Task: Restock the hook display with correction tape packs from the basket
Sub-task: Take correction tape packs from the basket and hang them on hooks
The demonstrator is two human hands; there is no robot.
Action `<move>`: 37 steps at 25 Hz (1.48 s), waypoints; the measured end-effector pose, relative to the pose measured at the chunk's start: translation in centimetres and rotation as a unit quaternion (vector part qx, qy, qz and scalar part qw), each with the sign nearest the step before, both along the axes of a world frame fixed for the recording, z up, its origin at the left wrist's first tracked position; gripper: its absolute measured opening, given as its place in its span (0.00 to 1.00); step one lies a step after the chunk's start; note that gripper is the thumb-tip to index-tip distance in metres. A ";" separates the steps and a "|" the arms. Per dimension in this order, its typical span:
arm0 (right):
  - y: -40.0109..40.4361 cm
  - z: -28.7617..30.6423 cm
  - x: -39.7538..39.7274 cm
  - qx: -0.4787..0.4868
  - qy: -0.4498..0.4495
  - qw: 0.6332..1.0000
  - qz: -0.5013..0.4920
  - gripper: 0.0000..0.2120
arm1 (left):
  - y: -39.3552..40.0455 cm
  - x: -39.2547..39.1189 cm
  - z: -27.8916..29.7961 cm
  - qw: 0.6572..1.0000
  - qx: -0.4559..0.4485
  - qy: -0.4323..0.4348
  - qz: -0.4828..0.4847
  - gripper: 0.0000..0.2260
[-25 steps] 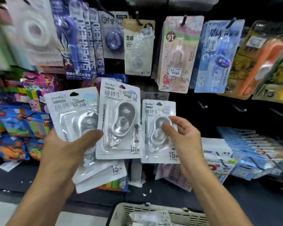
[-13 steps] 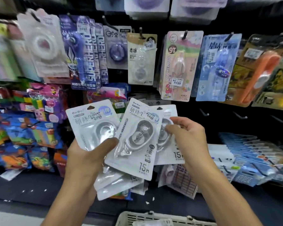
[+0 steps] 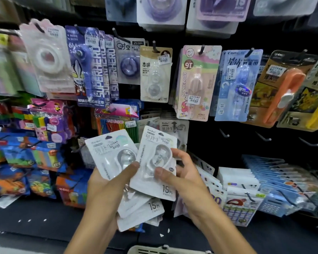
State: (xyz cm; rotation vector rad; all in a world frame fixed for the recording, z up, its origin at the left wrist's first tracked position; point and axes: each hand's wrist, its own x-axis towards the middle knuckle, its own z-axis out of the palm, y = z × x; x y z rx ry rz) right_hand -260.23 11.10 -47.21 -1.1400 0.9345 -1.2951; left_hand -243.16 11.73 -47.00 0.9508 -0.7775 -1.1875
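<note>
The left hand [image 3: 108, 182] gripped a fanned bundle of white packs [image 3: 112, 154], thumb pressed across the front of the uppermost one and the rest splayed out below the palm. Just to its right, the right hand [image 3: 182, 173] pinched a single pack [image 3: 154, 167], thumb on the clear bubble and fingers curled behind its right edge; that pack overlapped the bundle and leaned slightly to the right. Directly above and behind it, more packs of the same kind [image 3: 173, 128] hung on a hook in the lower row, so that looked to be the target. Further right, three bare hooks [image 3: 224, 133] stuck out of the dark panel. At the bottom edge, only the rim of the basket [image 3: 163, 250] showed, and what lay in it could not be told.

Judged from this, the step in hand was separating one pack from the bundle, ready for hanging, with the restock only partly done since several packs were left in the left hand. The next move would call for lifting the single pack clear of the bundle, turning it upright, lining the hanging hole at its top with the hook's tip, and sliding it back. The hole was small, so the aim would need care
</note>
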 end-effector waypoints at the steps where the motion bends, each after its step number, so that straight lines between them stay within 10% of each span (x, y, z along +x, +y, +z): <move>1: -0.1 -0.6 -0.2 0.004 -0.034 0.999 -0.013 0.29 | 0.0 -0.2 -0.1 1.000 0.005 -0.009 -0.014 0.19; 5: -0.7 -0.1 -2.2 -0.028 0.049 0.984 -0.170 0.25 | 0.1 0.3 0.3 0.997 -0.007 -0.072 0.010 0.26; 25: 0.3 -1.5 -1.5 -0.033 0.193 0.963 -0.185 0.35 | -0.4 -0.7 0.5 0.985 -0.074 -0.153 0.031 0.26; 29: 0.6 -1.9 0.1 -0.048 0.097 0.994 -0.027 0.23 | -0.7 -1.5 0.4 0.988 -0.040 -0.146 -0.042 0.24; 33: 0.1 -1.4 -0.6 -0.029 -0.004 0.997 -0.066 0.13 | -0.5 -1.0 0.7 0.989 -0.015 -0.059 -0.137 0.18; 37: 0.8 -1.6 -2.0 0.018 -0.037 0.989 -0.141 0.09 | -0.7 -0.9 0.6 0.995 0.018 -0.088 -0.033 0.09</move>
